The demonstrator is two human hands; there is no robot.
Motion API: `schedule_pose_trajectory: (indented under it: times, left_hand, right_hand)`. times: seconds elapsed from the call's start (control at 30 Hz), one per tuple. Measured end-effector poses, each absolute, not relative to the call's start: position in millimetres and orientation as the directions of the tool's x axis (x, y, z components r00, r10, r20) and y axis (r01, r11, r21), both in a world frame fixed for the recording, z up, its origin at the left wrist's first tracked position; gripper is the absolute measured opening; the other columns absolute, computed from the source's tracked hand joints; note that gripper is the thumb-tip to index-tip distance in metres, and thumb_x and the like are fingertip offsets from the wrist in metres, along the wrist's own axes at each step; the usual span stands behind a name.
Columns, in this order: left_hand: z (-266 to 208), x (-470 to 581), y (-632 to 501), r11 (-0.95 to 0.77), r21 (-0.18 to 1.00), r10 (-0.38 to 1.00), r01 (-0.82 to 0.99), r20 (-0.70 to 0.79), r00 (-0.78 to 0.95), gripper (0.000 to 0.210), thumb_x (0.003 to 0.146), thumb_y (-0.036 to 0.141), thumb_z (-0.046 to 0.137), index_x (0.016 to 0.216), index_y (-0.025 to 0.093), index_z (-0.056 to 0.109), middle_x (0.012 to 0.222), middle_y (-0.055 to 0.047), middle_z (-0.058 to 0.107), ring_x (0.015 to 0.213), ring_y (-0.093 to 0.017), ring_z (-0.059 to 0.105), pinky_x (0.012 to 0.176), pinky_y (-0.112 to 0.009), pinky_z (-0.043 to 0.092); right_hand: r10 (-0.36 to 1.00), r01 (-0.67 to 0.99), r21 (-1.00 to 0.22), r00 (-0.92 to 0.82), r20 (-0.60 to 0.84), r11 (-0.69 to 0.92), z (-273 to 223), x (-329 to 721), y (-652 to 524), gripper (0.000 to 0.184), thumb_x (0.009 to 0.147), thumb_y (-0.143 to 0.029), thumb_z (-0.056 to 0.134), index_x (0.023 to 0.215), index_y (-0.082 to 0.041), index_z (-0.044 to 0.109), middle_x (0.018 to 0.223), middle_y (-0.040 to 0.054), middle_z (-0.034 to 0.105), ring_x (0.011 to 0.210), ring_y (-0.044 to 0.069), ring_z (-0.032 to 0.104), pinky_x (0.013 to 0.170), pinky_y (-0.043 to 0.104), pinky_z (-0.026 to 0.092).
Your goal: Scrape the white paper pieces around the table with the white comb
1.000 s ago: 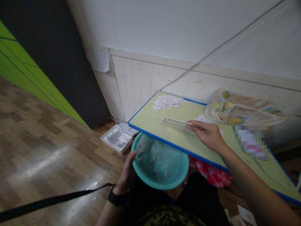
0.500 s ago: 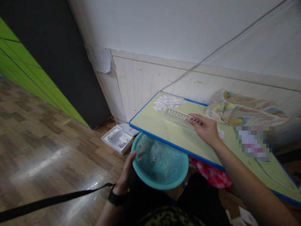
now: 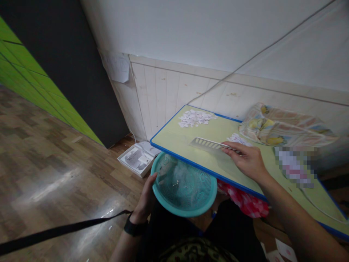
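My left hand (image 3: 146, 198) grips the left rim of a teal plastic colander (image 3: 188, 213), its thumb over the edge. The colander sits over my lap, partly under the table's front edge, with some clear, whitish material in the bottom. My right hand (image 3: 245, 161) is closed on the right end of a thin white slotted strip (image 3: 207, 143), held above the yellow-green table (image 3: 170, 140). Behind the strip's left end is a heap of small white paper-like pieces (image 3: 195, 118). A smaller heap of white pieces (image 3: 238, 139) lies just behind my right hand.
A crumpled patterned cloth (image 3: 286, 125) lies at the table's back right, with a blurred-out object in front of it. An open white box (image 3: 135, 160) stands on the floor to the left. Red checked cloth (image 3: 245, 200) hangs below the table. A dark cabinet (image 3: 68, 72) rises at left.
My right hand has moved right and toward me with the slotted strip, uncovering more of the smaller heap of white pieces. My left hand still holds the colander, which has barely shifted.
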State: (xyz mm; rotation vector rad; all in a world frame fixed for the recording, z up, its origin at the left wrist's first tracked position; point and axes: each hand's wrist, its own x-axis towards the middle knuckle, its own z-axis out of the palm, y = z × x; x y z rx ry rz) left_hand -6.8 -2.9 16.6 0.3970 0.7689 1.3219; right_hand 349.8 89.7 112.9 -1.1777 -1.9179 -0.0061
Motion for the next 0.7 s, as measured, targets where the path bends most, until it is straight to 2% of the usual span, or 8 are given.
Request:
schedule_pose_trajectory:
  times: [0.1, 0.33, 0.43, 0.53, 0.7]
  left_hand:
    - [18.6, -5.7, -2.8, 0.224, 0.698, 0.951, -0.68, -0.31, -0.005, 0.052, 0.081, 0.061, 0.099, 0.111, 0.019, 0.093, 0.104, -0.013, 0.093, 0.144, -0.048, 0.073, 0.135, -0.057, 0.047]
    - [22.9, -3.6, -3.2, 0.244, 0.692, 0.948, -0.679, -0.318, 0.016, 0.06, 0.074, 0.064, 0.103, 0.113, 0.02, 0.093, 0.108, -0.011, 0.093, 0.147, -0.046, 0.071, 0.14, -0.054, 0.041]
    - [23.8, -2.8, -3.6, 0.222, 0.692, 0.953, -0.687, -0.302, 0.003, 0.055, 0.074, 0.061, 0.104, 0.109, 0.021, 0.092, 0.115, -0.01, 0.093, 0.151, -0.047, 0.068, 0.14, -0.053, 0.04]
    - [24.1, -3.2, -3.4, 0.248, 0.685, 0.949, -0.685, -0.315, 0.029, 0.05, 0.077, 0.062, 0.102, 0.101, 0.02, 0.092, 0.113, -0.013, 0.093, 0.153, -0.048, 0.066, 0.141, -0.055, 0.04]
    - [22.6, -4.5, -2.4, 0.273, 0.67, 0.943, -0.69, -0.328, 0.054, 0.045, 0.077, 0.062, 0.1, 0.096, 0.021, 0.092, 0.113, -0.014, 0.093, 0.159, -0.049, 0.061, 0.141, -0.058, 0.04]
  right_hand:
    - [0.721, 0.723, -0.409, -0.176, 0.67, 0.557, 113.4, 346.6, 89.9, 0.02, 0.102, -0.036, 0.076, 0.112, -0.03, 0.093, 0.106, 0.0046, 0.092, 0.076, 0.025, 0.086, 0.067, 0.033, 0.067]
    - [0.731, 0.68, -0.447, -0.195, 0.654, 0.582, 112.3, 328.7, 102.6, 0.022, 0.103, -0.033, 0.074, 0.112, -0.028, 0.093, 0.107, 0.0059, 0.092, 0.08, 0.026, 0.087, 0.068, 0.033, 0.066]
    - [0.736, 0.668, -0.455, -0.211, 0.643, 0.59, 114.8, 319.6, 107.4, 0.022, 0.102, -0.032, 0.073, 0.111, -0.028, 0.093, 0.107, 0.0052, 0.092, 0.08, 0.025, 0.087, 0.072, 0.033, 0.068]
    - [0.738, 0.647, -0.456, -0.256, 0.625, 0.611, 120.1, 317.1, 104.6, 0.022, 0.102, -0.031, 0.073, 0.112, -0.03, 0.093, 0.109, 0.0042, 0.091, 0.085, 0.026, 0.089, 0.078, 0.034, 0.07]
    - [0.733, 0.648, -0.447, -0.264, 0.627, 0.616, 125.2, 323.8, 90.5, 0.022, 0.102, -0.031, 0.075, 0.114, -0.03, 0.093, 0.108, 0.0039, 0.092, 0.082, 0.025, 0.088, 0.07, 0.031, 0.068]
